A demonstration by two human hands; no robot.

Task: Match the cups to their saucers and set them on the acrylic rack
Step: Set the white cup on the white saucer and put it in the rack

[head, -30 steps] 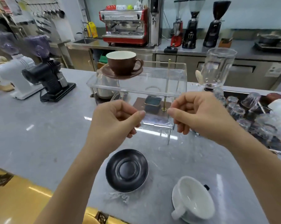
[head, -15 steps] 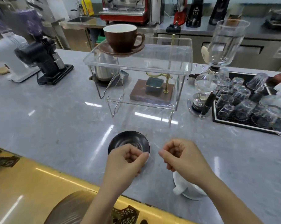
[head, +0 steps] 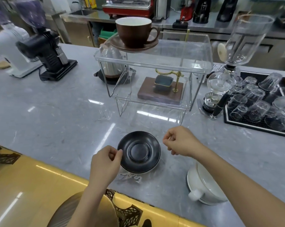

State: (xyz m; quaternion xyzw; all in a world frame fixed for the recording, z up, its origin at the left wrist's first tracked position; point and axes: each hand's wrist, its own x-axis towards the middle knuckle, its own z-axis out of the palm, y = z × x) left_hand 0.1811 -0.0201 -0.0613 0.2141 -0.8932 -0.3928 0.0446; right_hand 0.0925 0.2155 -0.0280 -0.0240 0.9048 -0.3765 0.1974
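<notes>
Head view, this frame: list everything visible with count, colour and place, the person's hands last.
Cup: one, brown, white inside, on its saucer on the rack's top left.
Brown saucer: one, under that cup.
Rack: one, clear, two tiers, centre of the counter.
Black saucer: one, on the counter between the hands.
White cup: one, near right, beside the right forearm; what it sits on is unclear.
Grinders: one black, one white, far left.
Siphon brewer: one, clear glass, right of the rack.
Glasses: many, clear, upturned on a black tray, far right.
Left hand: fingertips at the black saucer's left rim.
Right hand: curled, beside the saucer's right rim, holding nothing.
</notes>
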